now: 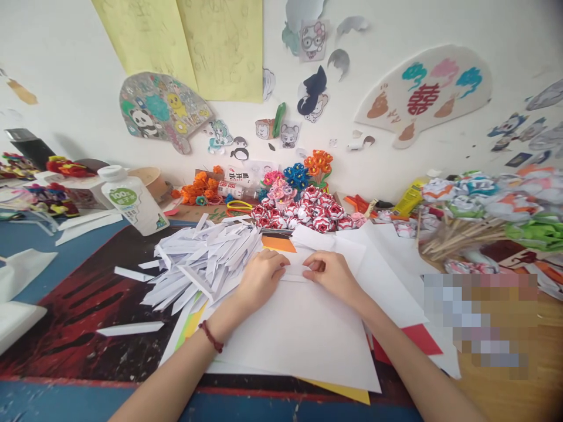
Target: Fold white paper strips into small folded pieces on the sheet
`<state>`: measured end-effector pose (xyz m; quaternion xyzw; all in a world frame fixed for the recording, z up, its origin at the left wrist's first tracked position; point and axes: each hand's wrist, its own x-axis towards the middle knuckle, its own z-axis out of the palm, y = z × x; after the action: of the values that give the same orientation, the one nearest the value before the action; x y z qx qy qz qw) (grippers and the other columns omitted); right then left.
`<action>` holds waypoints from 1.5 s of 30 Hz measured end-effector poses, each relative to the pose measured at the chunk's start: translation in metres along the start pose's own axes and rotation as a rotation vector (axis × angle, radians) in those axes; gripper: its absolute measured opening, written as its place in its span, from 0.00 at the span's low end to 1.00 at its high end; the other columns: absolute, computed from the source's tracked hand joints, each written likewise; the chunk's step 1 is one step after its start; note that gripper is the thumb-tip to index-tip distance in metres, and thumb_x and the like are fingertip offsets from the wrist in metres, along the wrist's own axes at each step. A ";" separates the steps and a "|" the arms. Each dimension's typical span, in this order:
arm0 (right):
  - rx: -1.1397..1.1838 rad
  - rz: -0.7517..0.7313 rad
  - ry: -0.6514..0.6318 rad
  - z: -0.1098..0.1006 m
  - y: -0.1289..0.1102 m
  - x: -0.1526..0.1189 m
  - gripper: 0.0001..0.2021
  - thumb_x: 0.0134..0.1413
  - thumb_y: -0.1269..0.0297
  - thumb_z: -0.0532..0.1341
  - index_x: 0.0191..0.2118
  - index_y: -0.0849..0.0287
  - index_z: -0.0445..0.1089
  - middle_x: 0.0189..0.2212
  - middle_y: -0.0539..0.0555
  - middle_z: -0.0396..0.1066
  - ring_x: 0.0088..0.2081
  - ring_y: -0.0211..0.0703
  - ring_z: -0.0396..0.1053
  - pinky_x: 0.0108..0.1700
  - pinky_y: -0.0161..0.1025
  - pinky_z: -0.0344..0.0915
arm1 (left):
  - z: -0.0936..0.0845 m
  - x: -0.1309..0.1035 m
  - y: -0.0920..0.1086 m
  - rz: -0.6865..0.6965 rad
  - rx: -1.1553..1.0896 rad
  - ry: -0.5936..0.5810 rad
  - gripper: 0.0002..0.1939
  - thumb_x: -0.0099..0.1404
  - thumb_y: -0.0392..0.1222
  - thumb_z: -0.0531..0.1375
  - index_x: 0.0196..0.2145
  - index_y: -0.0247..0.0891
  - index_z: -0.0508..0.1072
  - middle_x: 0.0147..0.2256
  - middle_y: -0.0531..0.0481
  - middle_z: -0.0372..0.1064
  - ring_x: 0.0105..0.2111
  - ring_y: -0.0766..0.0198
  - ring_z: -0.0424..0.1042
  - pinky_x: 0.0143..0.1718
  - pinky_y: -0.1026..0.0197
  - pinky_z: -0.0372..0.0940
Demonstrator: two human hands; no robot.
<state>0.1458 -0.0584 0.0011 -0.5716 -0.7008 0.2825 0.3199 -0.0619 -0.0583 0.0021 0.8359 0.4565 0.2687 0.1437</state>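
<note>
Two hands [259,278] [329,272], one bottle [134,202], one bracelet [211,336].

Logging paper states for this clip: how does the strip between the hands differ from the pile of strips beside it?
The strip lies alone on the white sheet, pinched by the left hand and right hand; the pile lies untouched to its left. The strip lies level across the view; the pile's pieces point many ways, overlapping. Both are white folded paper.
</note>
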 end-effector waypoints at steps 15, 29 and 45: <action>-0.117 -0.107 0.005 -0.001 0.000 0.000 0.13 0.43 0.71 0.66 0.38 0.52 0.77 0.33 0.50 0.71 0.25 0.36 0.62 0.30 0.36 0.59 | 0.004 -0.003 0.008 0.010 0.059 0.012 0.10 0.67 0.40 0.53 0.41 0.39 0.73 0.38 0.47 0.71 0.41 0.58 0.68 0.42 0.57 0.63; -0.126 -0.172 0.052 -0.002 -0.003 -0.002 0.07 0.44 0.71 0.65 0.31 0.53 0.75 0.34 0.50 0.72 0.26 0.38 0.62 0.31 0.37 0.59 | 0.005 -0.004 0.009 0.035 0.066 0.003 0.07 0.65 0.34 0.56 0.36 0.39 0.74 0.35 0.48 0.72 0.38 0.59 0.66 0.39 0.58 0.61; -0.155 -0.175 0.032 0.002 0.002 -0.002 0.04 0.47 0.73 0.64 0.28 0.56 0.72 0.29 0.48 0.70 0.27 0.37 0.64 0.31 0.35 0.56 | 0.001 -0.005 0.017 0.179 0.375 -0.047 0.11 0.69 0.36 0.50 0.42 0.38 0.72 0.35 0.47 0.68 0.38 0.57 0.62 0.38 0.55 0.60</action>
<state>0.1461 -0.0595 -0.0019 -0.5358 -0.7625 0.1892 0.3095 -0.0516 -0.0714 0.0079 0.8912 0.4191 0.1713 -0.0284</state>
